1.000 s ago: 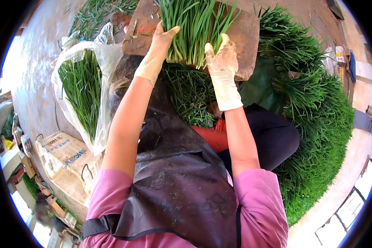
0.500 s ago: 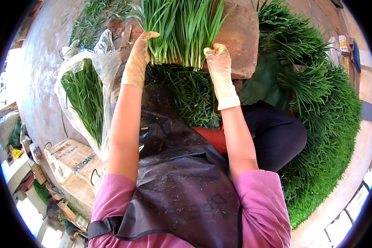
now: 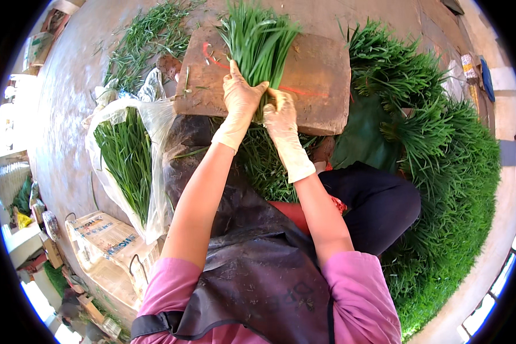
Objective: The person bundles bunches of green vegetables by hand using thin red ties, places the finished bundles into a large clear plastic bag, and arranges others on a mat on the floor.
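A bunch of long green garlic chives lies over the wooden block, its leaf tips away from me and its pale cut ends toward me. My left hand, in a cream rubber glove, is closed round the left side of the bunch near its base. From the right, my gloved right hand grips the stem ends, fingers curled and thumb close to the left one. The two hands nearly touch, and they hide most of the lower stems.
A clear plastic bag of chives stands at the left, above a printed woven carrier bag. Large heaps of chives curve along the right. Loose trimmings lie below the block, with more cuttings at the far left.
My hands have come together from either side of a wide spread of chives, squeezing it into a narrow bunch. In the picture the block sits lower.
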A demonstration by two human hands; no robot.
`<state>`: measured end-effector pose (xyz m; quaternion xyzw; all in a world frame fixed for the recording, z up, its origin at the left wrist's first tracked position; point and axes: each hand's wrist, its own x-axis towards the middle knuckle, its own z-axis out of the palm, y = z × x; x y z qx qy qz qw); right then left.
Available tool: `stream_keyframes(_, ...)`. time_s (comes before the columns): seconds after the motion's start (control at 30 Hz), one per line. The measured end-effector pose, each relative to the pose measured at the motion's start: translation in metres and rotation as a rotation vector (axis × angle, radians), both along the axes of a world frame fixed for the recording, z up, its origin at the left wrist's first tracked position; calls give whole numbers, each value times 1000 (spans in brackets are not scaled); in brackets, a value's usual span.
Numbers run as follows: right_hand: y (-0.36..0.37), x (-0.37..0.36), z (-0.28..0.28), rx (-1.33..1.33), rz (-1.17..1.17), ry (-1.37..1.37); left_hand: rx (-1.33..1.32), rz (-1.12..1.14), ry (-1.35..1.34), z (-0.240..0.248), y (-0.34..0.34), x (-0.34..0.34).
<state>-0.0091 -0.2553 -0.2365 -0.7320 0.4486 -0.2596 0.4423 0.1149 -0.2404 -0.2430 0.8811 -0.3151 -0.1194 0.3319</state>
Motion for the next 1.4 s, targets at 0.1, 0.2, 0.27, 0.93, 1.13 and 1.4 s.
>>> stream_keyframes(0.1,6,-3,0,-222,-71,94,65,48,-106,16,4,-7)
stream_keyframes(0.2,-1,-16,5,-251,37,138,85,65,6,48,1,-16)
stream_keyframes(0.27,4,-14,18,-404,108,121,147,78,133,57,11,-2)
stream_keyframes(0.93,352,272,5,-1083,1809,374,339,596,-101,-115,583,102)
stream_keyframes(1.13,391,298,-40,-1223,1821,670,167,573,329,-104,571,81)
stream_keyframes(1.4,343,240,-68,-1335,1938,502,117,514,71,-107,551,35)
